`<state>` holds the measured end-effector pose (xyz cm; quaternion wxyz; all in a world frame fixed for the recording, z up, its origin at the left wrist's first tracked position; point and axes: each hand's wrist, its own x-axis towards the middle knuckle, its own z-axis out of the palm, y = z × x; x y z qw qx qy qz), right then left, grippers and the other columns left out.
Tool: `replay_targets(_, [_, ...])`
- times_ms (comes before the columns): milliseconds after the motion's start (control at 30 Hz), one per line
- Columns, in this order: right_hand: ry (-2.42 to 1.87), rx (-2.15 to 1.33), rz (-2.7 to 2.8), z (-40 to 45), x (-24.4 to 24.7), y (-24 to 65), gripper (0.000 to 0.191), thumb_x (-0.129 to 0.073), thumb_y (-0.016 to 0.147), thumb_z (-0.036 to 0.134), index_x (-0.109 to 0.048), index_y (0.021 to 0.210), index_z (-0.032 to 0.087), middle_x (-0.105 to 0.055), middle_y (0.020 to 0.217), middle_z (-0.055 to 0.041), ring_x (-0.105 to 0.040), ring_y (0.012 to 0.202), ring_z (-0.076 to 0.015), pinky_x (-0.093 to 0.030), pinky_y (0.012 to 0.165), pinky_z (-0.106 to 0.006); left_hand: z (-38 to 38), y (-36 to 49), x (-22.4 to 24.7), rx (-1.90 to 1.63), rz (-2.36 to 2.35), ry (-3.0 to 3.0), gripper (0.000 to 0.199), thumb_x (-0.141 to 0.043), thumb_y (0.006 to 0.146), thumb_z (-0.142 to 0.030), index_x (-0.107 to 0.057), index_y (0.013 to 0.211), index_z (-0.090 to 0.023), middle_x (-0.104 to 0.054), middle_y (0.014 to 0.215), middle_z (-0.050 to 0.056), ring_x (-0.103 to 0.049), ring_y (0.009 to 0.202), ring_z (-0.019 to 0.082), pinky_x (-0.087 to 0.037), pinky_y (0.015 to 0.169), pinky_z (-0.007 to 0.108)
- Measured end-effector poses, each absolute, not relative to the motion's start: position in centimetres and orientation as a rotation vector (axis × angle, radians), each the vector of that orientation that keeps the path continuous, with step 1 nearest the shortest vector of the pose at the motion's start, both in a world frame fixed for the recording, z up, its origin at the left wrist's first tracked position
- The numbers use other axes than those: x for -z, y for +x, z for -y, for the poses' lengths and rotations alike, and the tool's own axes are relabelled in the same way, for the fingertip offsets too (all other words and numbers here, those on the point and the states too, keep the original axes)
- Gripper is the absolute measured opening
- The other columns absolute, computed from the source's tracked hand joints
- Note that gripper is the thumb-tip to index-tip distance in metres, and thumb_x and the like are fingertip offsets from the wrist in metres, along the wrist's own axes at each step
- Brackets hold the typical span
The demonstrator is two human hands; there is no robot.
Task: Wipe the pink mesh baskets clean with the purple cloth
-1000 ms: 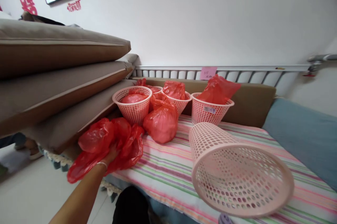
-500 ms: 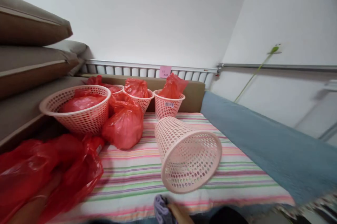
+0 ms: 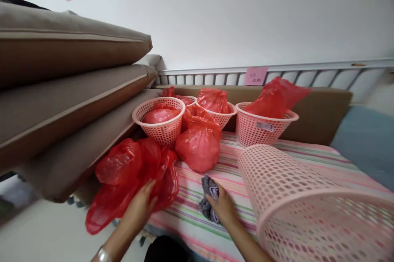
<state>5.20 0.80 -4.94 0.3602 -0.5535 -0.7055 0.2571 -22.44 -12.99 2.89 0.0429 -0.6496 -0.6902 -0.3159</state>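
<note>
My right hand (image 3: 224, 204) grips a rolled grey and purple cloth (image 3: 207, 205) above the striped sheet (image 3: 184, 221). Fingers apart, my left hand (image 3: 142, 202) rests against a loose, crumpled red plastic bag (image 3: 121, 163) at the left edge of the sheet. Whether its fingers pinch the film cannot be made out. Just beyond the cloth sits a knotted, filled red bag (image 3: 200, 149). To the right an empty pink basket (image 3: 277, 172) lies on its side, its mouth toward me.
Behind stand several upright pink baskets holding red bags, among them one at the left (image 3: 163, 131) and a labelled one (image 3: 258, 131). Grey cushions (image 3: 76, 89) are stacked at the left. A pink note (image 3: 256, 76) hangs on the white rail (image 3: 308, 74) along the wall.
The view has turned left and moved closer. My right hand with the cloth has come further into view, near the filled bag. My left hand now shows outside the loose red bag.
</note>
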Motion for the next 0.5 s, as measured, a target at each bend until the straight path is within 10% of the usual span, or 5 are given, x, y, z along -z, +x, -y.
replay_targets(233, [-1.325, -0.699, 1.776, -0.6, 7.3, 6.9, 0.064, -0.044, 0.079, 0.058, -0.051, 0.121, 0.01, -0.058, 0.12, -0.0177, -0.052, 0.113, -0.029, -0.038, 0.099, -0.043, 19.8, -25.0, -10.1, 1.069, 1.776, -1.555, 0.059, -0.053, 0.085, -0.022, -0.032, 0.14, -0.031, -0.037, 0.146, 0.006, -0.034, 0.134, 0.027, -0.032, 0.109, 0.049])
replay_targets(500, [-1.171, -0.575, 1.918, 7.8, 9.4, 13.1, 0.043, -0.053, 0.081, 0.042, -0.056, 0.119, 0.022, -0.056, 0.124, -0.0113, -0.051, 0.116, -0.0288, -0.042, 0.099, -0.043, 21.4, -26.8, -7.4, 0.96, 2.026, -1.437, 0.076, -0.056, 0.079, -0.041, -0.019, 0.144, -0.029, -0.019, 0.153, 0.008, -0.023, 0.138, 0.033, -0.028, 0.109, 0.054])
